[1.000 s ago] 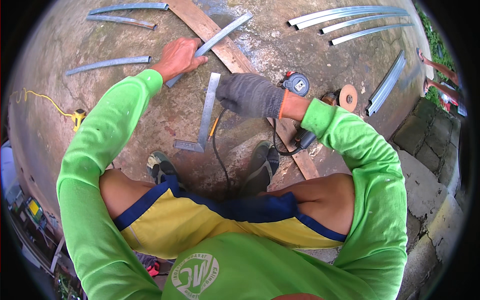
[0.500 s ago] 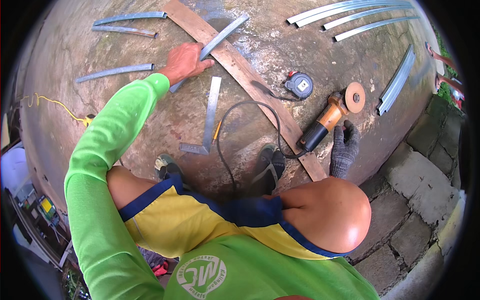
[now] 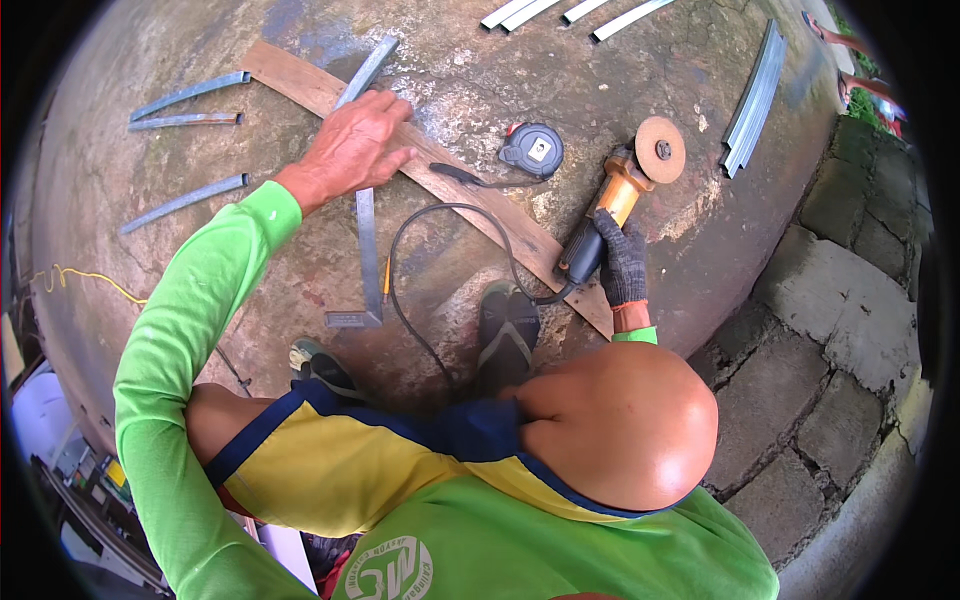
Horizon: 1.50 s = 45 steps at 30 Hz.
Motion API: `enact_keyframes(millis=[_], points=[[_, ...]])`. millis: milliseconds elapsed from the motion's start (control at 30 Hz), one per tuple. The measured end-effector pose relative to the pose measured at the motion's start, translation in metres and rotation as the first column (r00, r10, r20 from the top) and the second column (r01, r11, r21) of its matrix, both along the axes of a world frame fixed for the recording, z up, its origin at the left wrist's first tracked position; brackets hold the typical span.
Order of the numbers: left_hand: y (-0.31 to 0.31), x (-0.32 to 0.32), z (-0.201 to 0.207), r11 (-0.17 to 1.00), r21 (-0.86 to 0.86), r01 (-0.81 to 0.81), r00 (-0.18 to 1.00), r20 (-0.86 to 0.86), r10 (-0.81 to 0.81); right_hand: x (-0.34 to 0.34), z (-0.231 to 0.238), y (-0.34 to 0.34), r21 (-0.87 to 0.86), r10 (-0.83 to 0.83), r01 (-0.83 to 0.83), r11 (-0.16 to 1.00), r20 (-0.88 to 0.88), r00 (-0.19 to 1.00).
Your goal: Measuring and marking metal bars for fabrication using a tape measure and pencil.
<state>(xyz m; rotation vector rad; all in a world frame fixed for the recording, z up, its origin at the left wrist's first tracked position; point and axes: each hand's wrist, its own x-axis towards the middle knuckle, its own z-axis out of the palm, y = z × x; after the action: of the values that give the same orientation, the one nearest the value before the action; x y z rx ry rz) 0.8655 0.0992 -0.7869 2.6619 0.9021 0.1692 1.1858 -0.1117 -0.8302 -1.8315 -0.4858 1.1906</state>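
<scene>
My bare left hand (image 3: 355, 145) is closed around a short metal channel (image 3: 368, 70), which lies across a wooden plank (image 3: 290, 78). The channel's far end sticks out beyond my fingers; its near part is hidden under the hand. My right hand (image 3: 624, 262), in a dark grey glove, has its fingers on the black handle of an orange angle grinder (image 3: 622, 195). The grinder rests by the plank, its tan disc (image 3: 660, 150) facing up. A metal square (image 3: 367, 260) lies below my left hand, with a yellow pencil (image 3: 387, 277) beside it. A tape measure (image 3: 533, 150) sits beyond the plank.
Cut channel pieces (image 3: 190, 95) lie at the left, longer channels (image 3: 630, 18) at the far side, and a stack of channels (image 3: 755, 95) at the right. The grinder's black cord (image 3: 400, 235) loops before my feet. Concrete blocks (image 3: 840, 280) border the right; another person's legs (image 3: 850, 85) show beyond.
My right hand has moved up from beside the grinder onto its handle. The left hand has shifted along the channel, toward its far end. The whole view has shifted.
</scene>
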Motion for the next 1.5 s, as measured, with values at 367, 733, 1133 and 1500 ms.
enact_keyframes(millis=[367,733,1133,1500], points=[[-0.048,0.144,-0.035,0.991,-0.051,0.126,0.987,-0.092,-0.13,0.008,-0.025,0.002,0.059,-0.193,0.216,0.975,-0.268,0.944],[-0.033,0.114,-0.001,0.986,-0.06,0.153,0.988,-0.001,-0.154,0.018,-0.025,0.003,-0.036,-0.147,0.143,0.989,-0.321,0.935],[-0.072,-0.182,0.116,0.941,-0.207,-0.267,0.873,-0.467,0.145,0.052,0.0,-0.005,-0.463,0.503,-0.301,0.834,0.41,0.761],[-0.264,-0.286,0.026,0.67,-0.12,-0.732,0.57,-0.646,0.507,-0.029,0.069,0.133,0.165,0.761,-0.773,0.613,0.14,0.634]])
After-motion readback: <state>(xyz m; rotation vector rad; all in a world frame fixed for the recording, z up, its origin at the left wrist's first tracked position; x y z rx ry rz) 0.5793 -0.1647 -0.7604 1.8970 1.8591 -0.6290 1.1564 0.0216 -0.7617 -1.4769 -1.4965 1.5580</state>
